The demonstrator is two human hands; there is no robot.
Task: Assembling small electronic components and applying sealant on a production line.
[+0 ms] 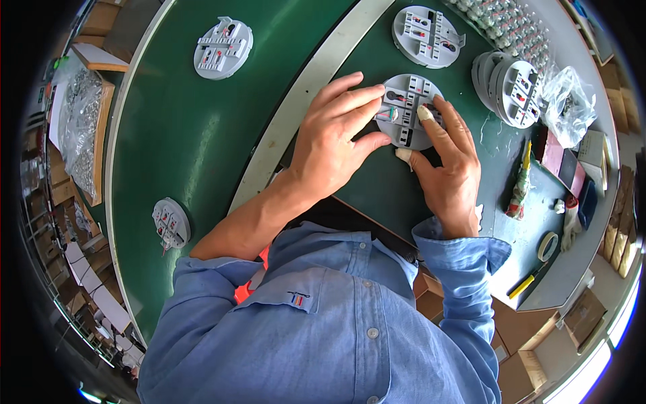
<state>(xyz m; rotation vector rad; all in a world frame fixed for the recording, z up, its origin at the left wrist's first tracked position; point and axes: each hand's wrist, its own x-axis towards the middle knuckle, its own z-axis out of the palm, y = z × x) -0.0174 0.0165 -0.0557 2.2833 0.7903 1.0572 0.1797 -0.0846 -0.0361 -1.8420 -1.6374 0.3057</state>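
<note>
Half-spread, the left hand (328, 139) and right hand (453, 170) touch the grey disc (408, 112) (whether gripping, I cannot tell), probably light, stiff, best held rim-wise.

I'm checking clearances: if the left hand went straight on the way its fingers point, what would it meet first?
The nearest round grey disc; the left hand seems right at its edge, though depth is unclear.

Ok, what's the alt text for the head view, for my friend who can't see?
A person's bare left hand and right hand touch opposite sides of a round grey plastic disc over a dark green worktop. To the right, stacked round grey discs sit beside a crumpled clear plastic bag.
</note>
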